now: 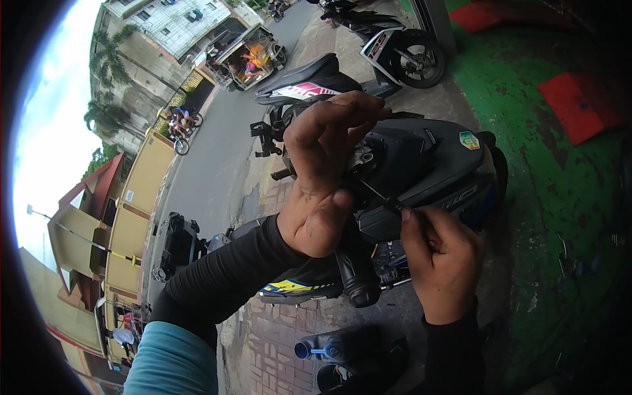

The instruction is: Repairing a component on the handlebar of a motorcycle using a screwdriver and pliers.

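In front of me stands a dark scooter [454,155] with a multicoloured sticker on its panel. My right hand [444,253] is closed on the handle of what looks like a thin screwdriver [376,191]. Its slim metal shaft points up and left into the scooter's dark bodywork, and the tip is hard to make out. Above the scooter my left hand [319,174] is raised, its fingers bent over to the right and its thumb apart from them. I see nothing held in it. A black handlebar grip [359,280] lies just below that hand.
A blue container [332,345] stands on the brick pavement [276,349] below. Another scooter [316,82] is parked beyond, and red blocks [579,105] lie on the green floor [520,151] at right. A road [224,138] with vehicles runs at left.
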### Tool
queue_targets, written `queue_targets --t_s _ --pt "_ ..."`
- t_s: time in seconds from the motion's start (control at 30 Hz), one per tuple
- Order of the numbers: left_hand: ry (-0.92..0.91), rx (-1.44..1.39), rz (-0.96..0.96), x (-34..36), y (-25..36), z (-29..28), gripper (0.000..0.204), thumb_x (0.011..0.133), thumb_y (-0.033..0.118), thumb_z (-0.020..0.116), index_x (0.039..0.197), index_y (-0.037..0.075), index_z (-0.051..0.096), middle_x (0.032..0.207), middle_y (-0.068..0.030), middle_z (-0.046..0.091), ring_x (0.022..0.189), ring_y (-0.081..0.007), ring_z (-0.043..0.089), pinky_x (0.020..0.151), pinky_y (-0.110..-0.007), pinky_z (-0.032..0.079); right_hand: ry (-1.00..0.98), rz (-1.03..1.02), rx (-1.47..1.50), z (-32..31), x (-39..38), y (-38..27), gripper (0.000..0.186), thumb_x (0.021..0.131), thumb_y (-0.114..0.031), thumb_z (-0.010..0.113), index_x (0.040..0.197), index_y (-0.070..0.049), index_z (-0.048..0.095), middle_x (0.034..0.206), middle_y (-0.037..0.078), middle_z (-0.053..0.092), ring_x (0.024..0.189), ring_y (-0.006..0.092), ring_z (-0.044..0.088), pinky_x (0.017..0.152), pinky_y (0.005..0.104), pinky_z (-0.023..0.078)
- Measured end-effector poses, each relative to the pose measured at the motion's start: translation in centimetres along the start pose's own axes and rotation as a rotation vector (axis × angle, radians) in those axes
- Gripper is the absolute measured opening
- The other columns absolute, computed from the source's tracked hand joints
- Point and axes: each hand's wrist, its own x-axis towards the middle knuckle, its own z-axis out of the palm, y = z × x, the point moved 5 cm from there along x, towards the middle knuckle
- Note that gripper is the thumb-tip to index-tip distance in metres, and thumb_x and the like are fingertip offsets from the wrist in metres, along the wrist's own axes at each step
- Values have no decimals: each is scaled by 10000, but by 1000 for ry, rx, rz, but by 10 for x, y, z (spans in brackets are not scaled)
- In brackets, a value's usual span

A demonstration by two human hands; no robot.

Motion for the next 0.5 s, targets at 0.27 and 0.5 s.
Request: queue_targets --t_s 0.27,0.5 --pt "-507 200 -269 22 2 11 554 947 410 561 1287 -16 458 1240 -251 567 1177 -380 593 1016 -467 459 -11 -55 -38 -2 4 6 172 924 -172 740 931 -16 668 705 95 683 656 250 722 575 355 542" --pt "-771 330 -711 20 -2 32 446 833 265 651 1136 -57 595 1049 -241 669 972 -417 681 852 -431 545 52 -87 52 3 -15 24 419 990 -265 662 1289 10 562 929 187 693 760 302 730 639 388 560"
